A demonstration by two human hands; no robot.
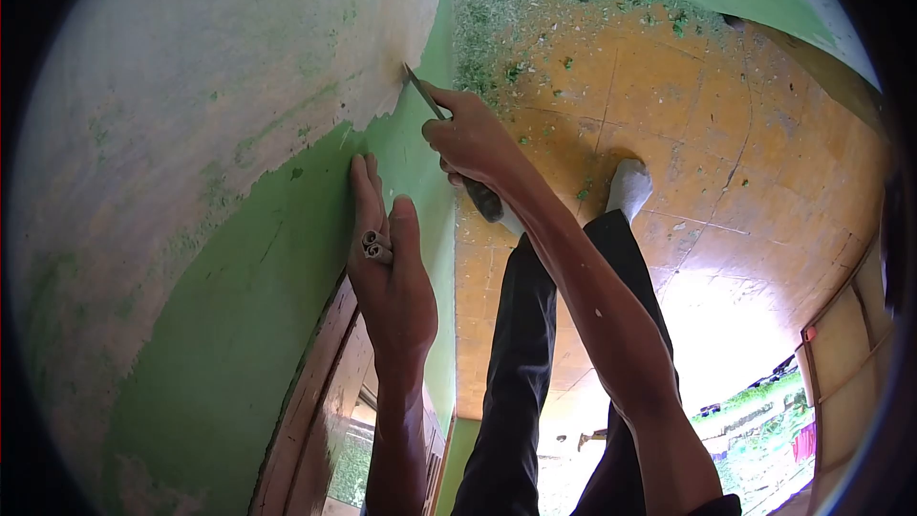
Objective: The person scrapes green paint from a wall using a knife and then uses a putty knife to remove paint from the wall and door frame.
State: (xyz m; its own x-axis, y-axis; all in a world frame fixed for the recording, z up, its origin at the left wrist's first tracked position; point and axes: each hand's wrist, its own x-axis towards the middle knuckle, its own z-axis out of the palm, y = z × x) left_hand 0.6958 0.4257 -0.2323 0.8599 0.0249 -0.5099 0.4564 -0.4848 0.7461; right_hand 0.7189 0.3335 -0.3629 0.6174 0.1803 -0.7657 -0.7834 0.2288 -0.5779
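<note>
Right hand: this hand (468,139) is wrapped round the dark handle (483,199) of a thin-bladed tool, thumb side toward the blade (423,93).
Left hand: open hand (394,277), fingers up at the wall, looks like a brace. 2 small rolled bits (376,247) sit between thumb and fingers, can't tell what they are.
Blade tip: right at the ragged border where green paint (248,296) meets the pale bare patch (239,67), near the wall corner.
Technique: imo a low, flat angle under the paint lip works best, with short light pushes. Too steep and it'd probably gouge the surface. I'd also keep those 5 left fingers out of the blade's line.
Floor: orange tiles (669,124), green and pale flakes (487,38) thickest by the far wall, 1 socked foot (630,187) near the scatter.
</note>
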